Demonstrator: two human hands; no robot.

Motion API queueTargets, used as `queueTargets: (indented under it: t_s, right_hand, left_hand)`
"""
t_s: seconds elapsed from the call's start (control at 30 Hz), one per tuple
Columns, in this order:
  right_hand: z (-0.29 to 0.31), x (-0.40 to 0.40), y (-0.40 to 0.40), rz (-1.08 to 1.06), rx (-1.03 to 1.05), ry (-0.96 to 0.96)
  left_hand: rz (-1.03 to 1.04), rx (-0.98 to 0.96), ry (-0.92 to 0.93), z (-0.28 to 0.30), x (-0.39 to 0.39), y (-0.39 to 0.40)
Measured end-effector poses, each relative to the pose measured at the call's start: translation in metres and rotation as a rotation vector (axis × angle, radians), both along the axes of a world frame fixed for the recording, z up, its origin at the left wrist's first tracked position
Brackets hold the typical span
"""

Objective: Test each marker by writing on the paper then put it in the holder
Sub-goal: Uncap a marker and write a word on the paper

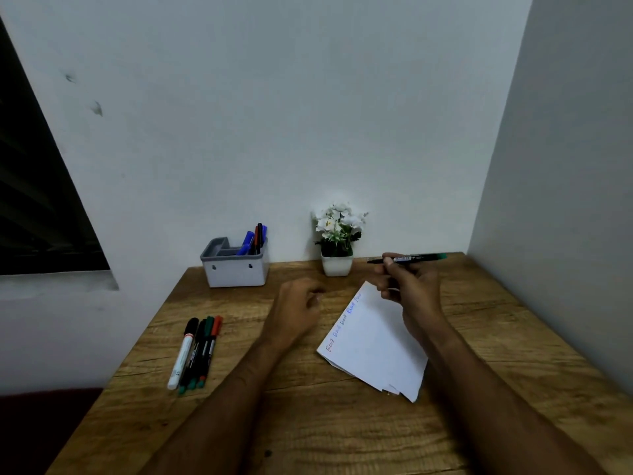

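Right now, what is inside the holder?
Several markers stand upright in the right rear compartment of the holder: blue ones, a red and a black. The other compartments look empty, though the walls hide their bottoms and the markers' lower ends.

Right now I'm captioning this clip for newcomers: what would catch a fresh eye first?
The right hand lifts a black marker with a green end above the paper, which carries a line of red, black and blue test words. Behind, by the wall, a white holder has several markers in it, and four more markers lie on the table's left.
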State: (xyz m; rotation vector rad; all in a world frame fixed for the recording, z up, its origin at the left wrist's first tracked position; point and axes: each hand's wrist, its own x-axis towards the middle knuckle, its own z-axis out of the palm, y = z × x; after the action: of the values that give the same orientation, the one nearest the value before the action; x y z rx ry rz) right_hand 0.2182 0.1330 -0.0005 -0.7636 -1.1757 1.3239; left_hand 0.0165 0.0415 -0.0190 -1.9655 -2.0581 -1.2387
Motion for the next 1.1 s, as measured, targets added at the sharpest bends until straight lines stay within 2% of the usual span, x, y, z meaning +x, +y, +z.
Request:
queueTargets:
  t_s: [0.17, 0.27, 0.47, 0.6, 0.7, 0.9, 1.1]
  right_hand:
    - [-0.014, 0.001, 0.005, -0.014, -0.017, -0.137]
    - [-0.015, 0.002, 0.013, 0.000, -0.003, -0.199]
    - [-0.007, 0.000, 0.028, 0.055, 0.183, -0.386]
    - [-0.020, -0.011, 0.039, 0.108, 0.188, -0.448]
    - [-0.034, -0.015, 0.048, 0.059, 0.202, -0.536]
    - [-0.038, -0.009, 0.061, 0.125, 0.389, -0.662]
    - [-0.044, -0.016, 0.063, 0.130, 0.465, -0.700]
  left_hand:
    - [-0.253, -0.153, 0.106, -0.009, 0.013, -0.002]
    - [-0.292, -0.233, 0.157, -0.018, 0.010, 0.001]
    - [-0.287, -0.359, 0.228, -0.033, 0.001, 0.010]
    - [-0.323, -0.380, 0.198, -0.037, -0.002, 0.013]
    - [-0.332, -0.365, 0.208, -0.039, -0.002, 0.013]
    - [-0.323, -0.351, 0.236, -0.041, -0.003, 0.014]
    - [-0.316, -0.330, 0.220, -0.039, 0.000, 0.012]
